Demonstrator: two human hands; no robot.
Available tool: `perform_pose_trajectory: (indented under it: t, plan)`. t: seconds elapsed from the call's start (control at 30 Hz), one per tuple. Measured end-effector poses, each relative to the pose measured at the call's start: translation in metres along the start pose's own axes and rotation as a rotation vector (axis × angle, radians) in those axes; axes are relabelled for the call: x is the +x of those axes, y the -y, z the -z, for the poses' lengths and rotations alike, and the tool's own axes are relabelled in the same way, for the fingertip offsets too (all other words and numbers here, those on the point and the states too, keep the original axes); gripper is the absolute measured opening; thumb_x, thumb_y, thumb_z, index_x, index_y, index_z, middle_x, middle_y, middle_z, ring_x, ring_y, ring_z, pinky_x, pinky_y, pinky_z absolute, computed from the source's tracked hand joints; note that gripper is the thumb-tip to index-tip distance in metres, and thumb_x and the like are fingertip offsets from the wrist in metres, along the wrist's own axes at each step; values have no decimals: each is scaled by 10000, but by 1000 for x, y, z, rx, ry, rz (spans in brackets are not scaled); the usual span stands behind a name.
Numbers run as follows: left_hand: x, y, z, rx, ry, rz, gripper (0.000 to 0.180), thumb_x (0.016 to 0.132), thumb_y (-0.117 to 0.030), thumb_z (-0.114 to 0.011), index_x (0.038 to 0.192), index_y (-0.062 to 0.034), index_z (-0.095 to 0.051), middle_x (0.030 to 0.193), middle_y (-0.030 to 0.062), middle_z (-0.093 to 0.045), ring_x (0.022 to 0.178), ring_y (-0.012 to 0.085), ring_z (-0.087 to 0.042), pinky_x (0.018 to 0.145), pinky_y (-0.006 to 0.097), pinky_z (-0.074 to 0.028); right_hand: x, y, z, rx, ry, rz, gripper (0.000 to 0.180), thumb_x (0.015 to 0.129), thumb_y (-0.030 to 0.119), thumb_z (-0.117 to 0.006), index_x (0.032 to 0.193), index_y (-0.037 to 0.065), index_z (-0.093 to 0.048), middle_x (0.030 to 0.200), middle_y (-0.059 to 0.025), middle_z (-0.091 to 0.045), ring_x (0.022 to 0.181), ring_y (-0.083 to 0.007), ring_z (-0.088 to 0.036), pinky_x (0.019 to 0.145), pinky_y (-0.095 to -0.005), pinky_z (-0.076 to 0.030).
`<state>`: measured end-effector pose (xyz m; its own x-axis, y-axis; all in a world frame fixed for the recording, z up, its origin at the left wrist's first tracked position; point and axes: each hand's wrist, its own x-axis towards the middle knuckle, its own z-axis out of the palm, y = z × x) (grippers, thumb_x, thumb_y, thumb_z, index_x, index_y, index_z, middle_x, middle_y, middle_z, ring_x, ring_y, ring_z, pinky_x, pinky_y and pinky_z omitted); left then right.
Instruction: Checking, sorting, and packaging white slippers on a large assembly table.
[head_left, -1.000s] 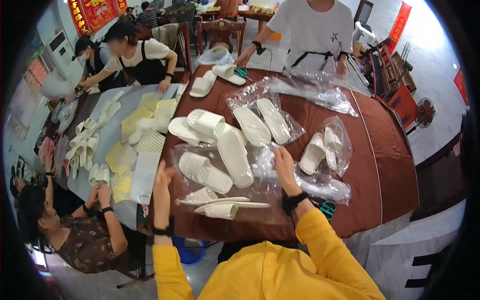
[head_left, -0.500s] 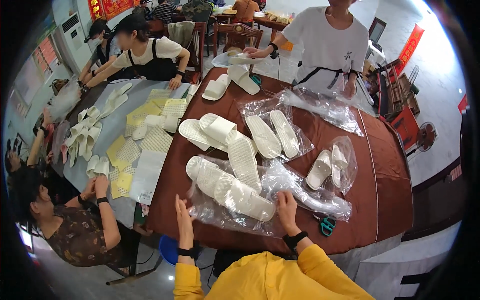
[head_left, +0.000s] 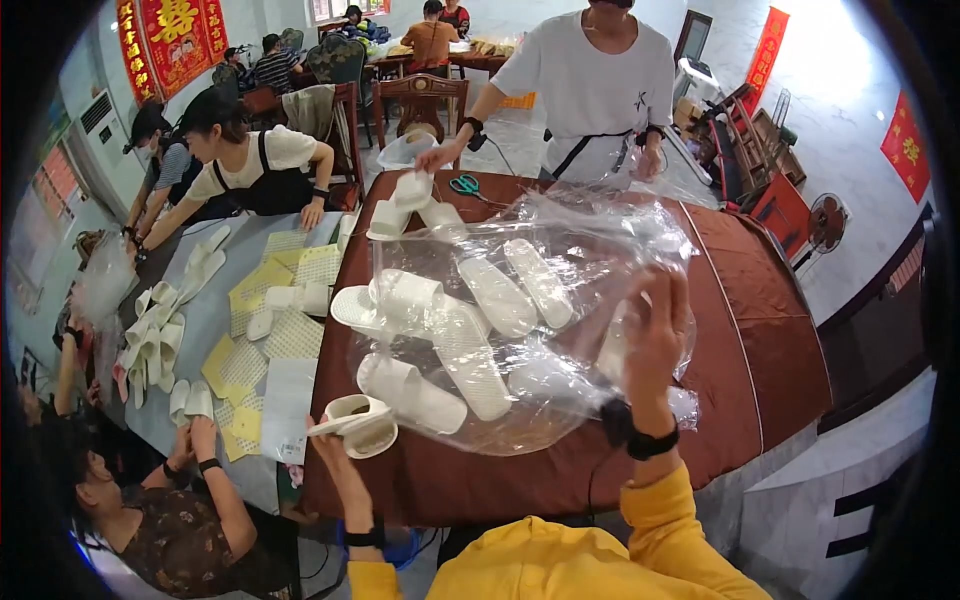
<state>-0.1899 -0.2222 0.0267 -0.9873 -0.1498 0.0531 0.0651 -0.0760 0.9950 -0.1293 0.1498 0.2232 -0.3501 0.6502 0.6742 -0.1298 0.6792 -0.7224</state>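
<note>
My left hand [head_left: 338, 464], near left: pinching slippers [head_left: 379, 418]. My right hand [head_left: 655, 330], right: at clear bag [head_left: 500, 434]; grip, I cannot tell.

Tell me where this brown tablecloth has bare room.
The brown tablecloth is bare right of the right hand and clear plastic bag, out to the cloth's right edge, plus a front strip between the bag and the yellow shirt. White slide sandals crowd the middle.

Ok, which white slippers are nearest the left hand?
The pair in the left hand itself; the next slipper, to the right, lies on the brown table, seen through clear plastic.
</note>
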Motion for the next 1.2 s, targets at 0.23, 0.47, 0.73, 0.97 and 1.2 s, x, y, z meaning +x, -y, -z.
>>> perform_pose_trajectory:
  t: [0.23, 0.47, 0.73, 0.97, 1.2]
  plan:
    - [41, 27, -124, 814, 203, -583, 946, 873, -180, -663, 1561, -58, -24, 1583, 256, -148, 1472, 377, -144, 1190, 457, -175, -126, -104, 122, 222, 150, -902, 352, 997, 146, -492, 1336, 68, -443, 911, 5, -595, 686, -48, -489, 566, -188, -392]
    - [19, -94, -157, 391, 443, -435, 417, 847, 1, -537, 1262, 17, -566, 1379, 176, -508, 1310, 323, -452, 1105, 439, -333, -164, -148, 208, -322, 265, -503, 667, 910, -9, -533, 1513, 159, -304, 1105, -160, -676, 838, -278, -674, 723, -338, -519]
    - [-166, -34, -209, 728, 1186, -852, 544, 850, -345, -696, 1347, -173, -558, 1473, 140, -427, 1405, 375, -318, 1130, 609, -206, -108, -153, 218, -349, 583, -134, 523, 899, 0, -571, 1398, 135, -497, 1246, -150, -609, 1012, -360, -640, 815, -395, -544]
    - [-197, 62, -196, 1151, 1332, -643, 891, 777, -678, -637, 1515, -284, -332, 1612, 116, -152, 1470, 438, -36, 1097, 725, 39, -98, -187, 272, -543, 891, -21, 592, 849, 162, -683, 1401, 171, -467, 1421, -117, -490, 1071, -339, -622, 831, -421, -542]
    - [-238, 22, -211, 1123, 1458, -623, 942, 694, -673, -699, 1502, -350, -338, 1604, 106, -181, 1467, 424, -96, 1082, 750, -17, -145, -185, 280, -367, 1345, 305, 785, 813, 399, -723, 1488, 222, -363, 1567, -101, -279, 1445, -294, -250, 1149, -571, -181]
